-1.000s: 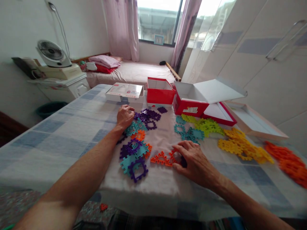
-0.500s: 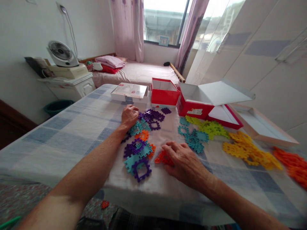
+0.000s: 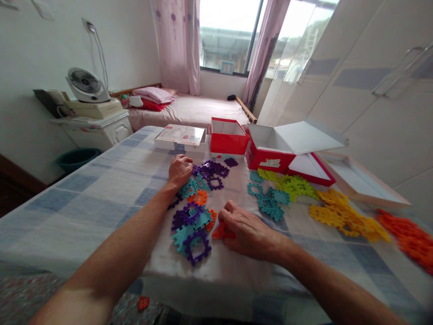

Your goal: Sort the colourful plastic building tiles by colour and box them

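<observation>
My right hand (image 3: 243, 228) is closed over orange interlocking plastic pieces (image 3: 219, 231) at the front of the table, with thumb and fingers bent together on them. Just left of it lies a mixed heap of notched purple pieces (image 3: 197, 249), teal pieces (image 3: 181, 237) and orange ones. My left hand (image 3: 181, 171) rests farther back with curled fingers, beside the purple pile (image 3: 213, 169) and touching the edge of some teal pieces (image 3: 194, 186). Its fingertips are partly hidden, so what they hold, if anything, does not show.
Teal (image 3: 270, 201), lime green (image 3: 297, 186), yellow (image 3: 345, 214) and orange-red piles (image 3: 409, 237) spread to the right. Behind stand a white box (image 3: 181, 136), a red box (image 3: 227, 141), and an open red box with its lid up (image 3: 270, 155). One orange piece (image 3: 143, 303) lies on the floor.
My right hand has shifted slightly left and its fingers have drawn together on the orange pieces. The left hand keeps its place by the purple pile. The whole view has tilted a little.
</observation>
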Motion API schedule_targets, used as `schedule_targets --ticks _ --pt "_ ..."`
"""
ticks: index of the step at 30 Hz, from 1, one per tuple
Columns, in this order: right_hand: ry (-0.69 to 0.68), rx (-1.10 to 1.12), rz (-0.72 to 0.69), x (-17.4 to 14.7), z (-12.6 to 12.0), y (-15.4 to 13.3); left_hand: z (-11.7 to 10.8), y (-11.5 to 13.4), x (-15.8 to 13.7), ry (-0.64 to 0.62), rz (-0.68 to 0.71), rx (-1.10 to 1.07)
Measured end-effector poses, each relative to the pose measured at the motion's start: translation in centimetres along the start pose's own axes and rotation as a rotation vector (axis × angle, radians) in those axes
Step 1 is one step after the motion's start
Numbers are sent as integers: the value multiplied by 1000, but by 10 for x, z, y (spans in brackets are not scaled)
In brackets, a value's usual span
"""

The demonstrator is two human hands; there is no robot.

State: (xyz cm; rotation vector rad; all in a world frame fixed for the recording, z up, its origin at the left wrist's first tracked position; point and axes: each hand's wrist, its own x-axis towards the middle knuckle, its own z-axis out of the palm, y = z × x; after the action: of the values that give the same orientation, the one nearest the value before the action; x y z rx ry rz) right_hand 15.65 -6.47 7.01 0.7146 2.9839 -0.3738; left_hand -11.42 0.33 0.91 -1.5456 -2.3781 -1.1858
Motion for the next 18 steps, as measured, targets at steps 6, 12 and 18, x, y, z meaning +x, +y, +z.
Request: schedule_targets --ticks 6,12,18 --pt "40 -11 -28 4 7 3 -1 -2 1 -32 10 0" --pt "243 168 -123 -5 10 -2 -4 -3 2 -64 42 7" --pt "787 345 359 -65 -20 52 3 -15 6 -58 55 68"
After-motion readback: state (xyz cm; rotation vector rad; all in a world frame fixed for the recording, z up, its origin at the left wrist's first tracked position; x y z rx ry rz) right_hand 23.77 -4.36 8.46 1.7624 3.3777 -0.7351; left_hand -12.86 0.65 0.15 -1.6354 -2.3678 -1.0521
